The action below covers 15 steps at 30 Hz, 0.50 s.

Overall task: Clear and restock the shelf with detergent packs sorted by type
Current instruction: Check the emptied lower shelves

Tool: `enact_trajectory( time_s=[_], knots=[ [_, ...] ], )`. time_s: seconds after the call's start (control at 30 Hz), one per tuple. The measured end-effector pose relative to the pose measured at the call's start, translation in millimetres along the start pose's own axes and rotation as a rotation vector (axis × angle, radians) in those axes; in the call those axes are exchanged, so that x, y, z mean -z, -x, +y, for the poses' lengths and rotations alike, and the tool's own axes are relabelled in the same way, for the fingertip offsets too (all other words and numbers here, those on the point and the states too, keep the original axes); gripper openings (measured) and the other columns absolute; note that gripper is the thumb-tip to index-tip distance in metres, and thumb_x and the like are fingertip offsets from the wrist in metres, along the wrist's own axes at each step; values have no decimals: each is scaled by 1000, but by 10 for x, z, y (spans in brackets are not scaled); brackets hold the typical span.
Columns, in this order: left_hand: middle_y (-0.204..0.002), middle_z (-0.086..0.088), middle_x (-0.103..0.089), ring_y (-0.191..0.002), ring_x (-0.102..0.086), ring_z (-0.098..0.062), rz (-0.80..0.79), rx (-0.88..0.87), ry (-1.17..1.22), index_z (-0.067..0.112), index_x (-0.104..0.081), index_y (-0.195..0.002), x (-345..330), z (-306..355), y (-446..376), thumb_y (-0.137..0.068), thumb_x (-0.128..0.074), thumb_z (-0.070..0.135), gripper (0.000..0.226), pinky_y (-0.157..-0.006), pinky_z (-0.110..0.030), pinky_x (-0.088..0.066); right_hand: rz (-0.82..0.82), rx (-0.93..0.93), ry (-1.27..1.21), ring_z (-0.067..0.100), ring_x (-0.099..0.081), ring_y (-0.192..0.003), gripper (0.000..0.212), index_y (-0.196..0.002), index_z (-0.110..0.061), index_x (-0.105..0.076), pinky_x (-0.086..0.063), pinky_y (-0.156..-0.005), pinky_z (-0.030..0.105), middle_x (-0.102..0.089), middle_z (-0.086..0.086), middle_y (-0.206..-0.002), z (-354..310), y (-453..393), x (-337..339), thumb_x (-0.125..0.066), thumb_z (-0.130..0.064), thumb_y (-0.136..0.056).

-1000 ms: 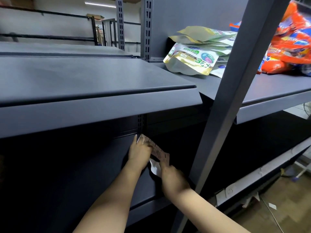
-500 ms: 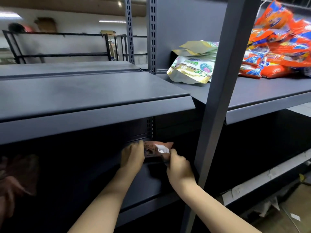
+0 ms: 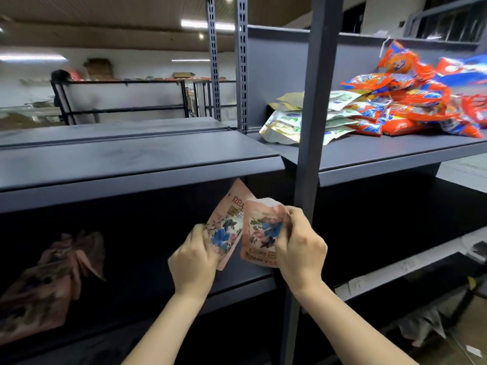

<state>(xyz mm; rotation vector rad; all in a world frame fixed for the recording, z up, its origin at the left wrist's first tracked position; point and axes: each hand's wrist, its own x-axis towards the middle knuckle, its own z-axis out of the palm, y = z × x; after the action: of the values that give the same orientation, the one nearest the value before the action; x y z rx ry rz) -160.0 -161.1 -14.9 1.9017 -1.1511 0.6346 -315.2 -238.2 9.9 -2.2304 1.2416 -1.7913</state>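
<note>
My left hand (image 3: pixel 195 255) grips a pink detergent pack (image 3: pixel 228 222) with a blue flower print, held upright in front of the lower shelf (image 3: pixel 245 284). Right beside it, my right hand (image 3: pixel 300 248) grips a second pink pack (image 3: pixel 261 233) of the same kind. The two packs overlap slightly at their inner edges. Further pink packs (image 3: pixel 50 280) lie in the dark at the left end of the lower shelf. On the upper right shelf (image 3: pixel 382 151) sit green-and-white packs (image 3: pixel 284 122) and a heap of orange packs (image 3: pixel 411 106).
A grey upright post (image 3: pixel 313 127) stands just right of my right hand. The upper left shelf (image 3: pixel 131 154) carries nothing. Perforated rails (image 3: pixel 241 64) rise at the back. Lower right, a shelf strip (image 3: pixel 395 270) and clutter on the floor (image 3: pixel 434 322).
Both hands have drawn back out of the dark lower shelf toward me, bringing the pink packs into the light and up in front of the shelf edge. The view has tilted upward.
</note>
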Motion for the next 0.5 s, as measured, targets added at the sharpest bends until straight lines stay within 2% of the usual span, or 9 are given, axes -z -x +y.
enact_trajectory(
  time_s=[0.1, 0.17, 0.3, 0.4, 0.5],
  knots=[
    [-71, -8, -68, -52, -66, -25, 136, -60, 53, 0, -64, -87, 187, 191, 56, -91, -37, 19, 33, -41, -22, -42, 116, 2, -69, 15, -56, -47, 25, -98, -12, -62, -25, -45, 9, -62, -3, -66, 19, -100, 242, -41, -23, -90],
    [-72, -10, -69, -54, -67, -27, 214, -46, 81, -2, -64, -88, 285, 346, 57, -90, -38, 17, 32, -43, -24, -44, 195, 0, -102, 17, -57, -48, 25, -99, -12, -61, -31, -44, 15, -62, -1, -66, 47, -213, 394, -40, -23, -91],
    [-77, -11, -70, -59, -67, -30, 288, -52, 161, -1, -65, -92, 436, 687, -47, -90, -39, 17, 32, -51, -25, -44, 338, -47, -142, 23, -61, -57, 25, -98, -8, -61, -38, -54, 22, -65, 3, -73, 164, -540, 689, -41, -20, -91],
    [-81, -10, -71, -64, -68, -30, 318, -64, 201, 1, -67, -95, 488, 970, -178, -90, -40, 18, 32, -54, -24, -43, 407, -117, -144, 31, -63, -66, 21, -100, -8, -63, -38, -59, 25, -67, 8, -78, 284, -863, 942, -45, -14, -90],
    [-83, -11, -73, -68, -69, -29, 361, -69, 249, 1, -69, -98, 467, 1273, -312, -90, -43, 17, 31, -61, -19, -39, 381, -253, -165, 35, -62, -86, 22, -107, -10, -63, -37, -68, 30, -69, 12, -92, 467, -1284, 1199, -45, -14, -95]
  ],
)
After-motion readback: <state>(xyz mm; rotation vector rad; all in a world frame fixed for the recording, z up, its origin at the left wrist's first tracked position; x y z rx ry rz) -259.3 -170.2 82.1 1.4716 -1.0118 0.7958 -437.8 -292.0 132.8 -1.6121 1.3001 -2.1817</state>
